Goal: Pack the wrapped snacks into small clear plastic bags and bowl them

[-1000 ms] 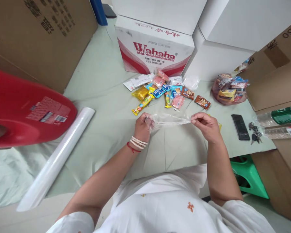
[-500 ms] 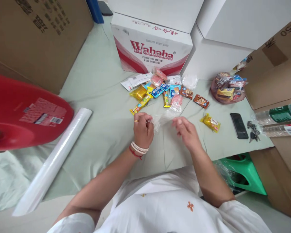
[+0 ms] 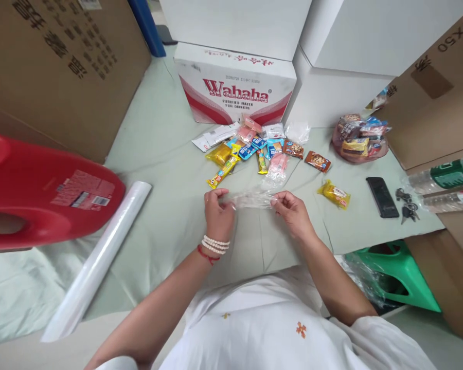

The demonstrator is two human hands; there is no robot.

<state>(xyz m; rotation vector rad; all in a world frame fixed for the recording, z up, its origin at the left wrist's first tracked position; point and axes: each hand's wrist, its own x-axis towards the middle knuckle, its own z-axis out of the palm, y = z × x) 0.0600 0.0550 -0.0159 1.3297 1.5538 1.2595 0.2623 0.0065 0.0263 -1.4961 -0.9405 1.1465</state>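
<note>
A clear plastic bag point(image 3: 252, 200) is stretched between my two hands over the cloth-covered table. My left hand point(image 3: 219, 211), with white beads at its wrist, pinches the bag's left side. At the opposite side, the thumb and fingers of my right hand point(image 3: 293, 211) are closed on the bag. Just beyond lies a pile of wrapped snacks, among them a yellow snack stick point(image 3: 224, 172), a pink packet point(image 3: 278, 164) and a brown cookie packet point(image 3: 318, 161). A yellow wrapped snack point(image 3: 334, 194) rests to the right of my right hand.
A Wahaha carton point(image 3: 235, 85) stands behind the snacks. On the left are a red jug point(image 3: 54, 190) and a roll of plastic film point(image 3: 100, 257). Rightward lie a bag of snacks point(image 3: 359, 139), a phone point(image 3: 382, 197), keys point(image 3: 409, 205) and plastic bottles point(image 3: 451, 174). A green stool point(image 3: 412, 277) sits below.
My right hand has taken hold of the bag, and the plastic is now drawn out between both hands. My left hand has turned and moved slightly left. The camera view has shifted a little.
</note>
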